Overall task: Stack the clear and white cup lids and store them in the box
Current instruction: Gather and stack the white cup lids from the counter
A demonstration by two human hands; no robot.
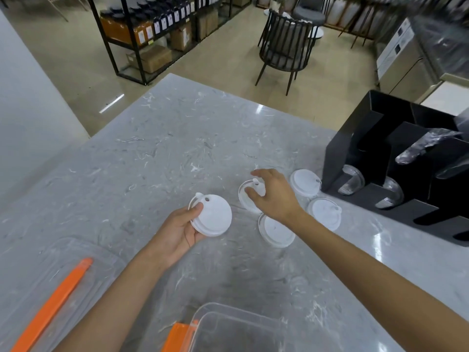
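Near the worktop's middle, the left hand (180,229) grips a white lid stack (211,215), thumb on top, fingers curled under; lids are round, matte plastic, with a sip hole and tab. The right hand (272,194), fingers spread and partly curled, hovers over a tilted white lid (247,199); contact cannot be told. Three more white lids (275,231) (304,182) (324,215) lie flat toward the right edge. A black organiser (360,138) at the right edge holds clear domed lids (351,182) in its slots. At the near edge sits a clear box (236,329), orange latch, seemingly empty. Its clear cover (50,283) lies at the near left corner. Marble surface (165,148) grey, veined, glossy. Shelf labels unreadable.
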